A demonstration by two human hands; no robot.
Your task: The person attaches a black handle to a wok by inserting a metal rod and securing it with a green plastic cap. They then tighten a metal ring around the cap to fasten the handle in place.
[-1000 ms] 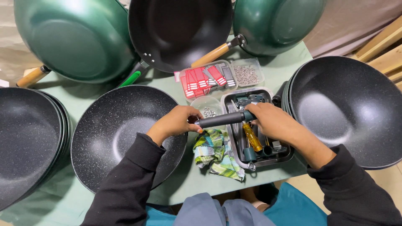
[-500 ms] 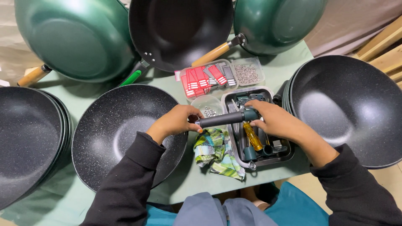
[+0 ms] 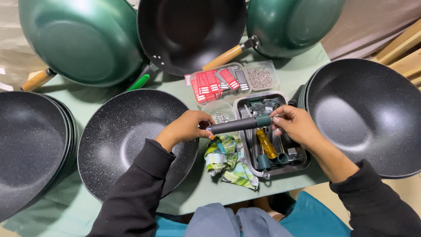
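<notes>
A dark speckled pan (image 3: 123, 136) lies in front of me on the green table. Its dark grey handle (image 3: 239, 124) with a teal end cap sticks out to the right. My left hand (image 3: 186, 127) grips the pan's rim where the handle joins. My right hand (image 3: 294, 125) pinches the teal end of the handle, above a metal tray (image 3: 302, 160) of parts. In the tray lie a yellow-handled screwdriver (image 3: 266, 144) and metal brackets.
A green patterned cloth (image 3: 228, 160) lies below the handle. Clear boxes hold red-striped packets (image 3: 215, 82) and small screws (image 3: 261, 78); a round tub (image 3: 219, 112) holds nuts. Black pans stack at left (image 3: 30, 145) and right (image 3: 368, 114). Green woks (image 3: 79, 39) lean at the back.
Both hands and the handle stay nearly where they were; my right hand's fingers have shifted slightly on the teal end.
</notes>
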